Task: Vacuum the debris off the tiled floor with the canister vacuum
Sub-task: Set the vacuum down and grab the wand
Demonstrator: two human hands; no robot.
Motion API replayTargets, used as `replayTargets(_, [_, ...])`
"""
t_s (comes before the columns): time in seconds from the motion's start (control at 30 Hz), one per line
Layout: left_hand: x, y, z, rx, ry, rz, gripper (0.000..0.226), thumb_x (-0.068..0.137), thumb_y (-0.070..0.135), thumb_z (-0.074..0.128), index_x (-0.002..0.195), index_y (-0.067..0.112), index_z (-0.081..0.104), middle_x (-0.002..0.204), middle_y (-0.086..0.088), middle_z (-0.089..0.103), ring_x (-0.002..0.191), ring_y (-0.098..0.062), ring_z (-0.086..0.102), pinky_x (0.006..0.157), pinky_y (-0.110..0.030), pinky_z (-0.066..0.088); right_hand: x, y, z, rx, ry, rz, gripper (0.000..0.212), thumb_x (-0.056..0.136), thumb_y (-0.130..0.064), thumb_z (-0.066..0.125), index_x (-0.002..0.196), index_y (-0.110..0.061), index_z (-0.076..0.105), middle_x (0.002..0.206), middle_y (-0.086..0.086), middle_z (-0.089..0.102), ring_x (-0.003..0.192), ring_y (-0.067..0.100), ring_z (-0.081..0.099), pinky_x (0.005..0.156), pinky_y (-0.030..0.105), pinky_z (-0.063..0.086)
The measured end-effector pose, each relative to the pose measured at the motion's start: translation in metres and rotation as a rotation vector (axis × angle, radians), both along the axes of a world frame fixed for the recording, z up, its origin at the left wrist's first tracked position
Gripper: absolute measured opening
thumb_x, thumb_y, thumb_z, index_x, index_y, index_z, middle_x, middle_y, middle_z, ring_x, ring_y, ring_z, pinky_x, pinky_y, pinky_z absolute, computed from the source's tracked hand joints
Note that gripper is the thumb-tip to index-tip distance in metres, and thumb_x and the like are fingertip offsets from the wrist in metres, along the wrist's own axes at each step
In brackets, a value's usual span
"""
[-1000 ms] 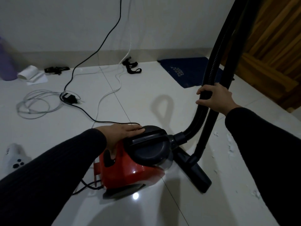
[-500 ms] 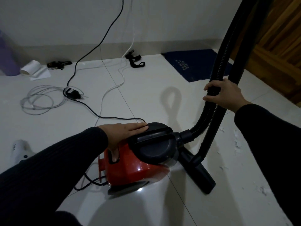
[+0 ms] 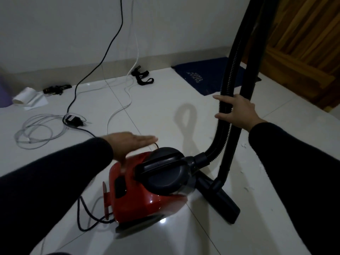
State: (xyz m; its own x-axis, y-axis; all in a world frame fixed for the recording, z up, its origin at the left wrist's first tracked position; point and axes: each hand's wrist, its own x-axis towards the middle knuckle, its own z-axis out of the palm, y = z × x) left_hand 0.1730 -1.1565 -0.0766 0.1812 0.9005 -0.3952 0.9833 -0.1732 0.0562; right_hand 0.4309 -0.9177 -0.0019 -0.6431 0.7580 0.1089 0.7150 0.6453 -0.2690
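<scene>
While the pale tiled floor (image 3: pixel 165 111) spreads out under you as the widest thing in view, the red canister vacuum (image 3: pixel 145 184) sits on it just below centre, its dark rounded lid and handle on top and a black power cord (image 3: pixel 86 218) looping out from its rear. From the front of the canister the ribbed black hose (image 3: pixel 225 111) curves up and rises out of the top of the view, with the rigid black wand (image 3: pixel 246 89) just beside it; the wand ends in the flat floor nozzle (image 3: pixel 222 197), which rests on the tiles right next to the canister's front. A dark blue mat (image 3: pixel 202 78) lies near the far wall by the wooden door (image 3: pixel 303 43). Your right hand (image 3: pixel 237 111) is at the hose, fingers spread and loosened around it rather than clenched, though whether the palm touches the hose is hard to tell. Your left hand (image 3: pixel 128 142) hovers flat and open just above the canister's rear, fingers straight, gripping nothing. A coil of pale cable (image 3: pixel 36 133) and a small black adapter (image 3: pixel 73 119) lie well to the left. White flecks of debris (image 3: pixel 244 144) are scattered on the tiles to the right of the wand.
</scene>
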Motion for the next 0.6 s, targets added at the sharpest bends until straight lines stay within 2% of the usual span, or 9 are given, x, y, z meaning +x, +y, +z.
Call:
replayTargets(0.1, [0.003, 0.047, 0.057, 0.225, 0.04, 0.016, 0.113, 0.071, 0.044, 0.075, 0.15, 0.026, -0.004, 0.16, 0.001, 0.007, 0.14, -0.022, 0.032, 0.114, -0.036, 0.027, 0.003, -0.002, -0.004, -0.022, 0.0, -0.008, 0.073, 0.085, -0.037, 0.07, 0.146, -0.048, 0.031, 0.131, 0.009, 0.05, 0.122, 0.029, 0.046, 0.104, 0.049, 0.027])
replayTargets(0.17, [0.017, 0.091, 0.098, 0.449, 0.097, -0.075, 0.102, 0.077, 0.042, 0.07, 0.151, 0.022, 0.002, 0.16, -0.004, 0.01, 0.142, -0.023, 0.028, 0.112, -0.043, 0.03, 0.007, -0.004, -0.007, -0.036, 0.009, -0.014, 0.08, 0.085, -0.038, 0.069, 0.148, -0.05, 0.022, 0.136, 0.007, 0.049, 0.124, 0.028, 0.046, 0.101, 0.046, 0.027])
replayTargets(0.27, [0.055, 0.16, 0.157, 0.707, 0.215, -0.199, 0.091, 0.083, 0.039, 0.065, 0.151, 0.026, 0.006, 0.16, -0.006, 0.007, 0.146, -0.024, 0.016, 0.112, -0.045, 0.026, 0.014, -0.006, -0.012, -0.054, 0.031, -0.021, 0.091, 0.084, -0.038, 0.069, 0.15, -0.052, 0.008, 0.141, 0.002, 0.048, 0.124, 0.026, 0.049, 0.1, 0.047, 0.028])
replayTargets(0.33, [0.081, 0.198, 0.186, 0.754, 0.346, -0.248, 0.09, 0.085, 0.041, 0.061, 0.149, 0.035, -0.003, 0.161, -0.004, -0.002, 0.148, -0.024, 0.003, 0.114, -0.048, 0.017, 0.019, -0.007, -0.014, -0.069, 0.046, -0.029, 0.096, 0.084, -0.039, 0.067, 0.15, -0.051, -0.001, 0.141, 0.0, 0.05, 0.121, 0.025, 0.051, 0.1, 0.049, 0.029])
replayTargets(0.47, [0.109, 0.243, 0.203, 0.648, 0.622, -0.26, 0.089, 0.087, 0.048, 0.056, 0.146, 0.043, -0.011, 0.161, -0.003, -0.006, 0.146, -0.029, -0.011, 0.113, -0.06, 0.003, 0.029, -0.009, -0.018, -0.075, 0.107, -0.017, 0.104, 0.084, -0.038, 0.066, 0.143, -0.053, -0.018, 0.134, -0.005, 0.053, 0.111, 0.021, 0.055, 0.098, 0.047, 0.031])
replayTargets(0.53, [0.112, 0.254, 0.202, 0.64, 0.682, -0.26, 0.087, 0.087, 0.049, 0.054, 0.145, 0.046, -0.011, 0.16, -0.003, 0.001, 0.146, -0.031, -0.008, 0.109, -0.067, 0.001, 0.034, -0.01, -0.02, -0.08, 0.148, -0.017, 0.107, 0.083, -0.038, 0.066, 0.139, -0.055, -0.024, 0.136, -0.008, 0.052, 0.111, 0.019, 0.054, 0.097, 0.045, 0.031])
replayTargets(0.6, [0.116, 0.261, 0.205, 0.672, 0.724, -0.284, 0.081, 0.09, 0.044, 0.052, 0.145, 0.047, -0.007, 0.155, -0.005, 0.017, 0.146, -0.03, 0.004, 0.106, -0.071, -0.001, 0.038, -0.012, -0.019, -0.087, 0.187, -0.023, 0.108, 0.083, -0.038, 0.066, 0.137, -0.054, -0.026, 0.139, -0.01, 0.05, 0.115, 0.018, 0.053, 0.098, 0.044, 0.029])
